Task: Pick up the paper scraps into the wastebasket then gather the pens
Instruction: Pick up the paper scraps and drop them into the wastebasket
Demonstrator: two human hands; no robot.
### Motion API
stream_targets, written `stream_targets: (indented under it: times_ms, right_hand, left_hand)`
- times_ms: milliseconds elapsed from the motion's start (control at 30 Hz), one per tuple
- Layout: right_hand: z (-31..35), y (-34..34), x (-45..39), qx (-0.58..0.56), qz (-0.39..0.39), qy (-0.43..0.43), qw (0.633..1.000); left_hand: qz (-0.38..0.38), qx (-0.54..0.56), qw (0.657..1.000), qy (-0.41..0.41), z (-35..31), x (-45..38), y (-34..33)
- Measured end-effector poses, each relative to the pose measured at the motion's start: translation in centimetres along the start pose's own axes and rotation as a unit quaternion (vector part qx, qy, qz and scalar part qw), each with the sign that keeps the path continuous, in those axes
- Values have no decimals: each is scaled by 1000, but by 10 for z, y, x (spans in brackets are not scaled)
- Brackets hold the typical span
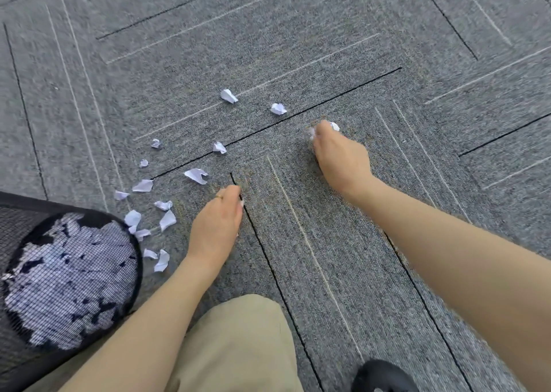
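Several white paper scraps lie on the grey carpet: one (228, 96) far centre, one (278, 109) to its right, one (196, 175) near my left hand, and a cluster (167, 220) beside the wastebasket. The black mesh wastebasket (135, 242) stands at the lower left with torn paper inside it. My right hand (340, 156) reaches forward and its fingers curl round crumpled white scraps (334, 126) on the carpet. My left hand (219, 221) hovers low over the carpet, fingers curled downward; what its fingertips touch is hidden. No pens are in view.
Grey carpet tiles (328, 49) with black and pale lines fill the view. My knee in beige trousers (238, 341) is at the bottom centre, and a black shoe (384, 376) shows at the bottom right.
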State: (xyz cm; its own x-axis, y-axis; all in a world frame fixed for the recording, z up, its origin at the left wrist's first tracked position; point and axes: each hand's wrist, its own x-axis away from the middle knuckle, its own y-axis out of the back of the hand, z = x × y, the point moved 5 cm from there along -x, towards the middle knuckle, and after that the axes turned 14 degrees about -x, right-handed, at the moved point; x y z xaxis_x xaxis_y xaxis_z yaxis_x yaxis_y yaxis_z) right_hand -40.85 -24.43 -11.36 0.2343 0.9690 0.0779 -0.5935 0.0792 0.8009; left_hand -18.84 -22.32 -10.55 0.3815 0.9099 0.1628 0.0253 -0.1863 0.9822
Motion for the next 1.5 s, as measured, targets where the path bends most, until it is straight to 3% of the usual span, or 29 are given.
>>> stream_targets:
  times_ms: [133, 233, 434, 500, 567, 667, 767, 834, 900, 967, 1034, 1101, 1167, 1267, 1367, 1501]
  right_hand:
    - [-14, 14, -6, -21, -42, -66, 997]
    - [-16, 12, -16, 11, -29, -103, 994]
    - [-9, 10, -32, 116, 35, -108, 987]
    - [-1, 11, -34, 162, 71, -116, 977]
    - [5, 13, -33, 221, 117, -117, 961]
    - [4, 19, -28, 259, 124, -95, 953]
    - [15, 19, -23, 77, 108, -125, 983]
    - [63, 15, -15, -94, 86, -109, 986]
    - [146, 10, 2, -279, 101, -52, 954]
    - [246, 14, 24, -377, 149, 67, 912]
    - [337, 28, 51, -410, 197, 190, 870]
    - [402, 35, 74, -378, 217, 274, 857]
    - [441, 27, 88, -301, 230, 320, 868]
    - [462, 0, 98, -143, 260, 371, 880]
    - [457, -13, 95, -67, 279, 375, 882]
    - [445, -10, 89, -50, 248, 371, 893]
  left_hand:
    - [15, 48, 998, 48, 9, 4, -1]
    - [21, 142, 978, 154, 22, 4, 10]
    - [-72, 309, 915, 248, 32, 9, 89]
    - [-94, 391, 863, 308, 35, 14, 112]
    - [-102, 515, 777, 347, 34, 19, 134]
    - [-125, 645, 677, 331, 36, 28, 175]
    - [-179, 705, 626, 281, 52, 49, 223]
    - [-228, 712, 618, 245, 71, 71, 254]
    - [-276, 688, 630, 231, 97, 94, 279]
    - [-323, 627, 656, 267, 133, 115, 291]
    - [-366, 500, 716, 321, 170, 136, 295]
    - [-378, 329, 786, 361, 198, 151, 294]
    - [-331, 184, 846, 374, 217, 157, 289]
    - [-166, 75, 911, 371, 239, 155, 272]
    - [-69, 76, 934, 342, 247, 151, 259]
    - [-37, 91, 949, 301, 244, 149, 255]
